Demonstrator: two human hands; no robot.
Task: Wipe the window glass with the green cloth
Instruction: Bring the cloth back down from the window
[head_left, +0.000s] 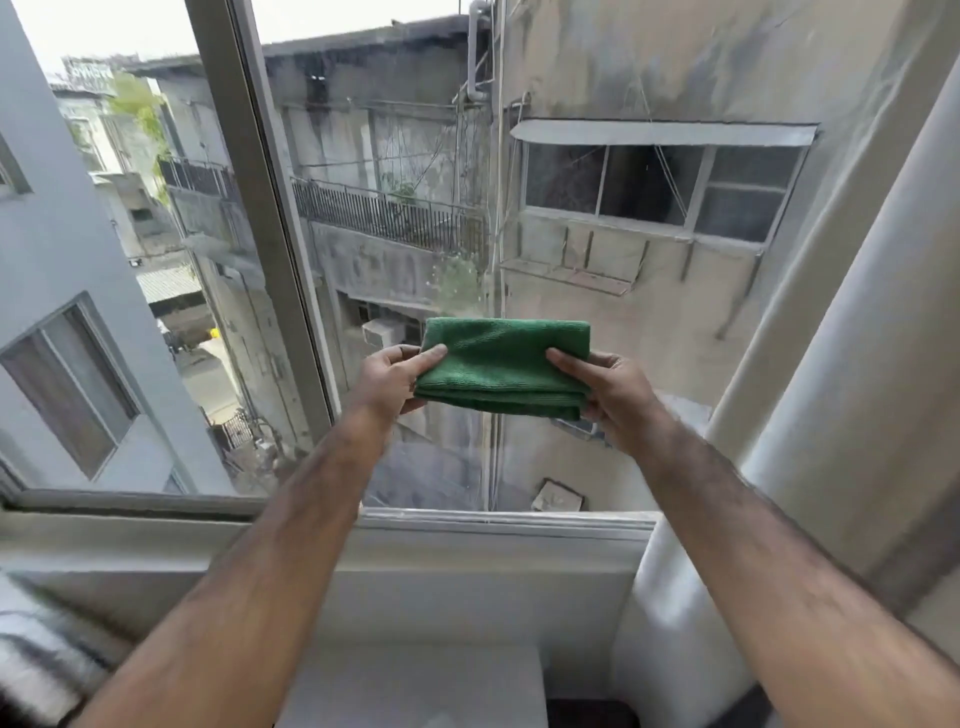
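A folded green cloth (501, 366) is held flat in front of the window glass (597, 322), a little above the sill. My left hand (392, 379) pinches its left edge, thumb on top. My right hand (608, 392) grips its right edge the same way. The cloth hangs in the air between both hands; whether it touches the pane I cannot tell. The glass shows streaks and small specks above the cloth.
A grey vertical window frame (270, 218) divides the right pane from the left pane. The white sill (493, 519) runs below. A pale curtain or pillar (852, 389) stands at the right. Buildings lie outside.
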